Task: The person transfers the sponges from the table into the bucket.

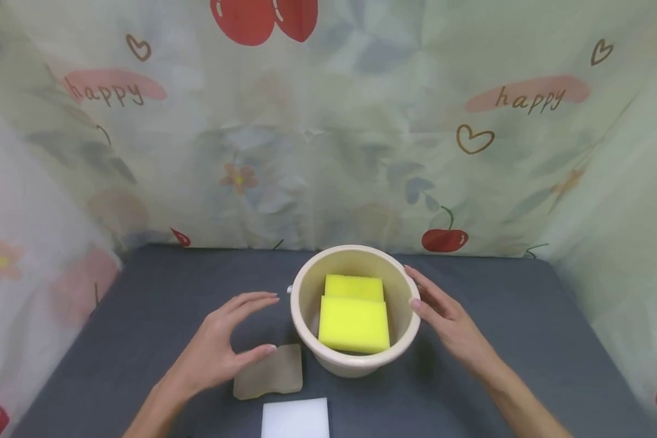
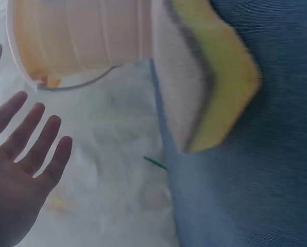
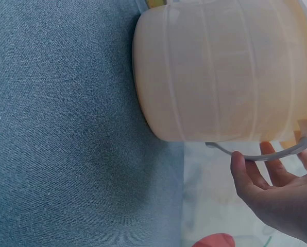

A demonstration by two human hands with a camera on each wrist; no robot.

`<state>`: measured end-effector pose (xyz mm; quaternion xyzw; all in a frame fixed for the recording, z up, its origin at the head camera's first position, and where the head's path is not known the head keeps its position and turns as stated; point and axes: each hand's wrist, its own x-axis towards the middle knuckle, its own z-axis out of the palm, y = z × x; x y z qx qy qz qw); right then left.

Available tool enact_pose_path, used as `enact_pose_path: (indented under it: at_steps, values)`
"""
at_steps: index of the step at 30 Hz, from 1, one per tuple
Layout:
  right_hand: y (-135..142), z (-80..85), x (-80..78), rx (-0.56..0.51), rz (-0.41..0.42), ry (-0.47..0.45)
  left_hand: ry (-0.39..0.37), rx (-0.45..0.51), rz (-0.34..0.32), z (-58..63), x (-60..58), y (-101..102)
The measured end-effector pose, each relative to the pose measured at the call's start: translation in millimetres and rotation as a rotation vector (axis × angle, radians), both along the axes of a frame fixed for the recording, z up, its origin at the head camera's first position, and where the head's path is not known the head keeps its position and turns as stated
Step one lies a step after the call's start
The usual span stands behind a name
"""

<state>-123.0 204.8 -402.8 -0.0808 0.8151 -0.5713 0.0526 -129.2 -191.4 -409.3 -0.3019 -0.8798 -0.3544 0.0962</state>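
Observation:
A cream bucket [image 1: 356,360] stands on the dark table, and two yellow sponges [image 1: 354,325] lean one behind the other inside it. On its right side, my right hand [image 1: 451,319] touches the rim with thumb and fingertips, its fingers loosely bent beside the grey wire handle [image 3: 254,157]. My left hand [image 1: 224,344] is held off to the bucket's left, thumb and fingers apart with nothing between them. Close under that thumb lies a scouring sponge [image 1: 271,377], tan face up; the left wrist view shows its yellow foam side [image 2: 231,82].
A white sponge block [image 1: 295,420] lies at the near side, cut off by the frame's lower edge. The dark cloth-covered table [image 1: 498,298] ends at a printed curtain [image 1: 328,152] behind, with more curtain on both sides.

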Motion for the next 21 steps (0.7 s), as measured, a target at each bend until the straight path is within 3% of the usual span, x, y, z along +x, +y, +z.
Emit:
enact_pose_path:
  at_steps: [5,12,21]
  values:
    - [0,-0.6,1.4,-0.009,-0.013,-0.014,-0.015,-0.019,0.042,-13.7,8.7,-10]
    - [-1,0.6,0.8,-0.003,-0.030,-0.032,0.021,-0.037,0.059,-28.0,15.0,-22]
    - [-4,2.0,0.7,-0.030,-0.037,-0.068,-0.171,-0.106,0.086,-45.8,21.8,-28]
